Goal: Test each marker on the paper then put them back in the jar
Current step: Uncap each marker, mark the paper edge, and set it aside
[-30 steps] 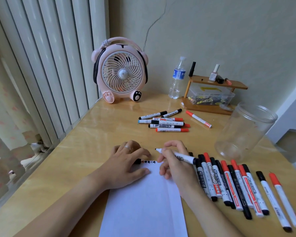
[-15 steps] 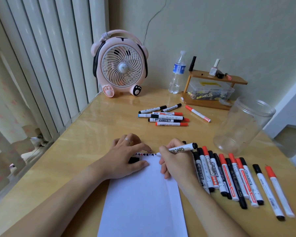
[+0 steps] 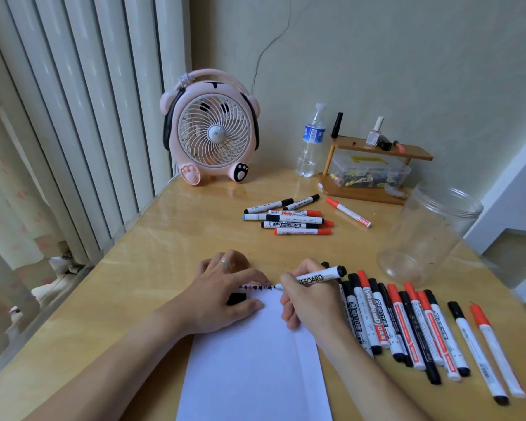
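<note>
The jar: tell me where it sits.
The jar lies tilted on the table's right side, beyond the row of markers, right of the wooden shelf.

Centre band: bare table [image 3: 170, 238] between the paper [image 3: 255, 360] and the far marker cluster [image 3: 289, 218].
Right: blocked by the marker row [image 3: 407, 326] and, above it, the jar [image 3: 425, 235].
Upper centre: fan [image 3: 210, 129], bottle [image 3: 312, 141], wooden shelf [image 3: 374, 168] along the wall.
Left edge: open tabletop.
</note>
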A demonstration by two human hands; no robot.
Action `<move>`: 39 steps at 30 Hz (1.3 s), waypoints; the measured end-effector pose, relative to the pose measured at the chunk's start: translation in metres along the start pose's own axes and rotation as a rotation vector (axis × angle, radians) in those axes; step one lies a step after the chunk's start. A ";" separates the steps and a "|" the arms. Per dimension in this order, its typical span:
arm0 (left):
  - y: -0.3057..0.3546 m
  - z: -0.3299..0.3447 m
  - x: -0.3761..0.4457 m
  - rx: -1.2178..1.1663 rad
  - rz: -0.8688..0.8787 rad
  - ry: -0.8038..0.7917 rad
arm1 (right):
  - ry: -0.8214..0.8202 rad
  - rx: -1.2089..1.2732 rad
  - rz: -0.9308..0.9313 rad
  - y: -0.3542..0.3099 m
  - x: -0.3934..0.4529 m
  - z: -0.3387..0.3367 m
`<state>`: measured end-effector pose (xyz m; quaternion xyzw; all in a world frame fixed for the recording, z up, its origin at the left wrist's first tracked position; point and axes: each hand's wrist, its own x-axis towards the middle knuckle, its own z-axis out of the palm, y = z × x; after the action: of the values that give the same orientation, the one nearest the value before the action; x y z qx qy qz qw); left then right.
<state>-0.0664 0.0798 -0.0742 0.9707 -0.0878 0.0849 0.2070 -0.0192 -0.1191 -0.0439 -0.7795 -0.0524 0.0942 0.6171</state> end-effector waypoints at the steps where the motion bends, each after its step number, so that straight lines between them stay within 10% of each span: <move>1: 0.000 0.000 0.000 0.000 0.000 0.002 | 0.000 -0.001 0.000 0.000 0.000 0.000; 39: -0.002 -0.005 -0.001 -0.106 0.016 0.011 | 0.008 -0.031 -0.005 0.004 0.002 -0.001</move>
<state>-0.0680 0.0835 -0.0711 0.9571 -0.0990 0.0873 0.2579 -0.0173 -0.1208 -0.0480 -0.7891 -0.0534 0.0887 0.6055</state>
